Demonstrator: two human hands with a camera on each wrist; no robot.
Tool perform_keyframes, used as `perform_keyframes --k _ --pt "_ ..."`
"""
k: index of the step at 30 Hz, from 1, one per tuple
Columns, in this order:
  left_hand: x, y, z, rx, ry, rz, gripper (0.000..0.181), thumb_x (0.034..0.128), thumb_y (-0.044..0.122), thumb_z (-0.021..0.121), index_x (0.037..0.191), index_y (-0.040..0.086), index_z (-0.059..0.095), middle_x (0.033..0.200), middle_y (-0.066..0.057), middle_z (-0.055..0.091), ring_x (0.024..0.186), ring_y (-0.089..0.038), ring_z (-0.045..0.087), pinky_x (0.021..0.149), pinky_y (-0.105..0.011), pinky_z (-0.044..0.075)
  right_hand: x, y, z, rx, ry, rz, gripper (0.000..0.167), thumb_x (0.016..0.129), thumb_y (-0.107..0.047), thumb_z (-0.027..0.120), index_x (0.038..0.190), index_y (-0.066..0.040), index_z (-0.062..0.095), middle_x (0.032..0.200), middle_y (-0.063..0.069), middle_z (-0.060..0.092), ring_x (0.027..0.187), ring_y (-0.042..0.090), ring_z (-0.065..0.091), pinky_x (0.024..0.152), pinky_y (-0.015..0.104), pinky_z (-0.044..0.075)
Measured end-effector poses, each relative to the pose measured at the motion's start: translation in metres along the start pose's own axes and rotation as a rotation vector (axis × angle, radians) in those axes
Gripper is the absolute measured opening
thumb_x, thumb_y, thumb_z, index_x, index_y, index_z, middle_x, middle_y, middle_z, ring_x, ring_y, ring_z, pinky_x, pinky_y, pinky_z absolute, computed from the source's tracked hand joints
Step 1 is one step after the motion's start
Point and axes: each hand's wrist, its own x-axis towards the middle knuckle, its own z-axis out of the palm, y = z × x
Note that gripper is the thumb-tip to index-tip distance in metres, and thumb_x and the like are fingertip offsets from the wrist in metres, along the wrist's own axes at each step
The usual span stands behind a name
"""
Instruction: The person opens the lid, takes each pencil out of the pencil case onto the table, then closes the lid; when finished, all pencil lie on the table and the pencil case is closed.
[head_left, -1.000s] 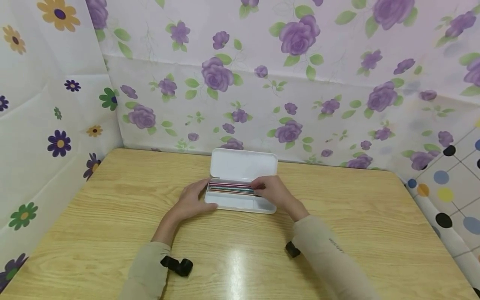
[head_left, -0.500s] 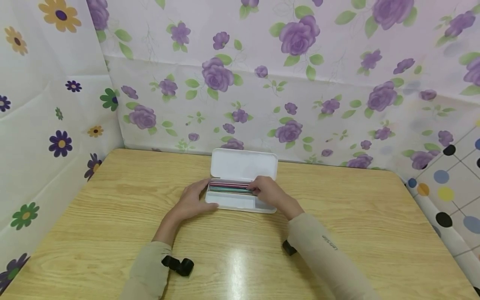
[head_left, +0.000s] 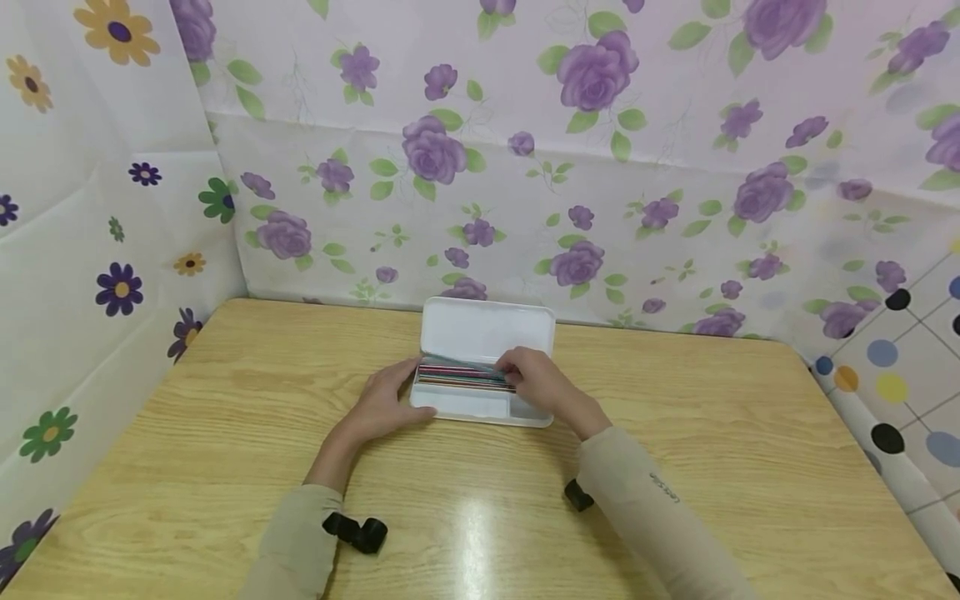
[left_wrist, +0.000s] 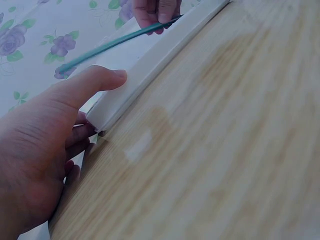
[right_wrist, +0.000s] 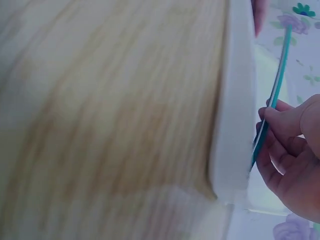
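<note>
A white pencil case [head_left: 461,403] lies on the table with its lid [head_left: 487,327] raised at the back. Several coloured pencils [head_left: 459,379] lie side by side in its rear compartment. My right hand [head_left: 543,385] pinches a slim teal pencil [right_wrist: 281,70] near one end, between thumb and fingers. That pencil is tilted above the others, its far end pointing left. My left hand [head_left: 381,403] holds the left end of the case, thumb over the front rim and fingers at the end wall, as the left wrist view shows. The right hand's fingers hide the pencils' right ends.
The wooden table [head_left: 480,500] reaches back to a wall covering [head_left: 510,208] with purple flowers, close behind the raised lid. Each forearm carries a black wrist device [head_left: 367,534]. The case's front compartment and a small right one show white floors.
My right hand has lifted the teal pencil out of the row and up towards the lid, after shifting slightly left. The left hand stays on the case.
</note>
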Motion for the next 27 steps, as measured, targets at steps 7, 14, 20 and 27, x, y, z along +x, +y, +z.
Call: perform_keyframes --k 7,14,20,27 --pt "0.0 0.001 -0.001 0.009 0.005 0.001 0.089 0.0773 0.038 0.079 0.15 0.008 0.036 0.152 -0.016 0.035 0.139 -0.037 0.028 0.112 -0.057 0.014 -0.001 -0.008 -0.01 0.123 0.099 -0.011 0.015 0.091 0.006 0.06 0.105 0.003 0.065 0.096 0.009 0.064 0.089 0.022 0.061 0.076 0.031 0.054" --pt "0.0 0.002 0.0 -0.003 0.001 -0.005 0.089 0.0773 0.035 0.079 0.15 0.009 0.036 0.152 -0.015 0.034 0.14 -0.036 0.027 0.112 -0.056 0.012 -0.005 -0.017 -0.023 0.254 0.202 0.012 0.013 0.09 0.0 0.062 0.103 0.001 0.064 0.093 0.008 0.066 0.086 0.021 0.062 0.075 0.031 0.055" --pt "0.002 0.003 0.0 -0.001 -0.001 -0.003 0.09 0.0773 0.037 0.079 0.15 0.008 0.035 0.152 -0.016 0.033 0.139 -0.037 0.027 0.113 -0.056 0.012 -0.008 -0.016 -0.035 0.339 0.255 0.093 0.014 0.087 -0.002 0.066 0.1 -0.001 0.064 0.092 0.008 0.065 0.086 0.022 0.062 0.073 0.033 0.053" --pt "0.0 0.002 -0.001 0.002 -0.007 -0.025 0.092 0.0773 0.037 0.08 0.151 0.007 0.033 0.152 -0.018 0.033 0.139 -0.039 0.025 0.112 -0.058 0.014 -0.013 -0.006 -0.044 0.422 0.274 0.171 0.028 0.088 -0.004 0.066 0.115 0.003 0.061 0.1 0.012 0.063 0.093 0.025 0.061 0.077 0.033 0.05"
